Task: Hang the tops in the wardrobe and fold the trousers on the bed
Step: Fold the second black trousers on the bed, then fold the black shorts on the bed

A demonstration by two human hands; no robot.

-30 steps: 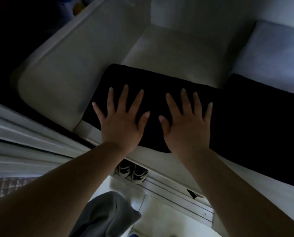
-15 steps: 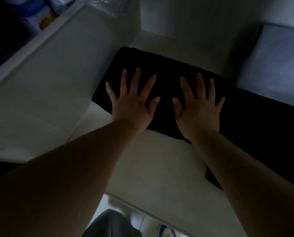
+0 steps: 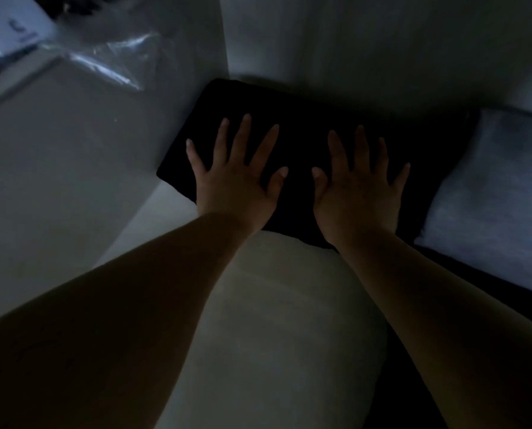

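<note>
A folded black garment [image 3: 308,119] lies flat on a white wardrobe shelf [image 3: 274,305], its far edge close to the back wall and its left corner against the side panel. My left hand [image 3: 236,181] presses on its left half with fingers spread and straight. My right hand [image 3: 357,187] presses on its right half the same way. Both forearms reach in from the bottom of the view. The light is dim, so I cannot tell whether the garment is trousers.
A white side panel [image 3: 72,181] rises on the left, with a clear plastic bag [image 3: 119,60] and a white box [image 3: 13,29] beyond it. A folded grey-blue garment [image 3: 490,196] lies on the right, on another dark piece [image 3: 475,283].
Both hands have slid the black garment deeper along the shelf, towards the back wall. My view has moved further into the wardrobe; the floor and shoes have dropped out of sight.
</note>
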